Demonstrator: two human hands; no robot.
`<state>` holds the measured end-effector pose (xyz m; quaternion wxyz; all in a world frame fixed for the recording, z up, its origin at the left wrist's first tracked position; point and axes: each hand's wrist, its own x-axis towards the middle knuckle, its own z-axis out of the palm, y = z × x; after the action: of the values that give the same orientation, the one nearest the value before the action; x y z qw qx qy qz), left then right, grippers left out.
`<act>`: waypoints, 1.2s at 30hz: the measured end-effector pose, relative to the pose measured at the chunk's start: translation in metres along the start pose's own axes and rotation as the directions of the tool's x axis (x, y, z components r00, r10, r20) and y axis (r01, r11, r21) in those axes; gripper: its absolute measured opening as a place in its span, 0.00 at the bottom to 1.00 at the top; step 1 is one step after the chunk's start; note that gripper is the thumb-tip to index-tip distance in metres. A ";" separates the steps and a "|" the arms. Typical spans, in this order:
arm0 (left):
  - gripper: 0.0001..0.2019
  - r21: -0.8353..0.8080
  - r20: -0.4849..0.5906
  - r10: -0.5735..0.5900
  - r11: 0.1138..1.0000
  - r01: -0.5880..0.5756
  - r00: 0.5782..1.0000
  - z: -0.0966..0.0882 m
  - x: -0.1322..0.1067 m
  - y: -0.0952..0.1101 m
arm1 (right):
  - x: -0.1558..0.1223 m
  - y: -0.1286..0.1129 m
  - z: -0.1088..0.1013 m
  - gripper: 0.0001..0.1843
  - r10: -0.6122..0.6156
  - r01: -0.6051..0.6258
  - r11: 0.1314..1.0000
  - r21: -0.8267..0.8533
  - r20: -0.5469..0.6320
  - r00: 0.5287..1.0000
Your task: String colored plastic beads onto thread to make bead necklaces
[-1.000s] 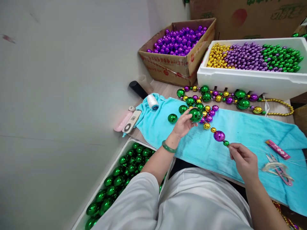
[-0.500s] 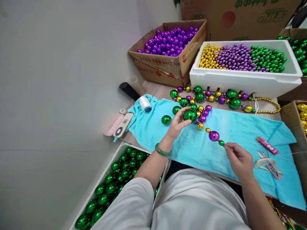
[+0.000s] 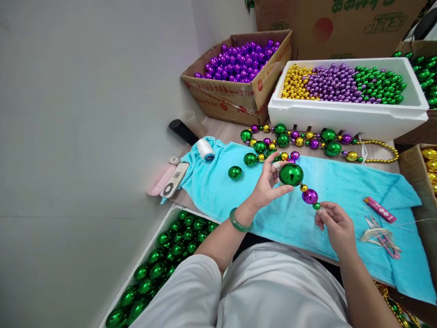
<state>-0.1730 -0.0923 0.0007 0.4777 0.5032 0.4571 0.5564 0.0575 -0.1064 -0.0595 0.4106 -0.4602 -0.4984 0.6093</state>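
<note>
1. Head view: left hand (image 3: 269, 187) pinches a large shiny green plastic bead (image 3: 291, 174) w/ thumb & fingertips, just above the turquoise towel (image 3: 341, 182).
2. Bead sits at the top of a short strung row (image 3: 310, 196): small gold, purple, small green.
3. Right hand (image 3: 336, 225) is closed on the row's low end by the small green one; hands apart, row between.
4. Imo: keep the thread taut w/ the right pinch and push the big bead straight down the line, no gap. Glossy shell prob. slips, so grip light but sure.
5. Surface: towel over a wood table; loose green ball (image 3: 235, 172), white thread spool (image 3: 205, 149), scissors (image 3: 382, 234).
6. Room: white foam box (image 3: 341, 116) of mixed beads, cardboard box (image 3: 221, 98) of purple balls, grey wall (image 3: 85, 136).
</note>
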 end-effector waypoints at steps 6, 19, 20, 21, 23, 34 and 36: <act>0.36 0.072 0.084 -0.005 0.997 -0.001 0.996 0.001 -0.002 0.017 | 0.007 0.004 -0.017 0.10 0.014 -0.012 1.000 -0.020 0.084 0.996; 0.32 0.356 0.082 0.059 0.931 -0.084 0.995 0.007 -0.001 0.031 | 0.009 0.007 -0.012 0.14 0.009 -0.026 0.990 -0.142 -0.119 0.993; 0.32 0.352 0.083 0.060 0.932 -0.085 0.995 0.007 -0.001 0.031 | 0.010 0.007 -0.013 0.14 0.014 -0.028 0.991 -0.133 -0.104 0.994; 0.32 0.336 0.085 0.058 0.938 -0.084 0.995 0.008 -0.001 0.031 | 0.010 0.006 -0.013 0.14 0.019 -0.031 0.992 -0.124 -0.094 0.995; 0.33 0.258 0.101 0.037 0.964 -0.062 0.994 0.008 0.000 0.031 | 0.010 0.006 -0.014 0.14 0.033 -0.040 0.993 -0.114 -0.065 0.997; 0.31 -0.070 0.060 -0.035 0.997 0.039 0.998 0.019 -0.001 0.023 | 0.010 0.015 -0.013 0.12 0.053 -0.051 0.997 -0.052 0.031 0.998; 0.32 -0.175 0.069 -0.065 0.982 0.076 0.996 0.021 -0.001 0.019 | 0.009 0.018 -0.011 0.12 0.066 -0.065 0.998 -0.014 0.051 0.997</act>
<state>-0.1531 -0.0956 0.0207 0.5542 0.4596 0.4078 0.5615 0.0652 -0.0978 -0.0796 0.3745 -0.4630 -0.4973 0.6310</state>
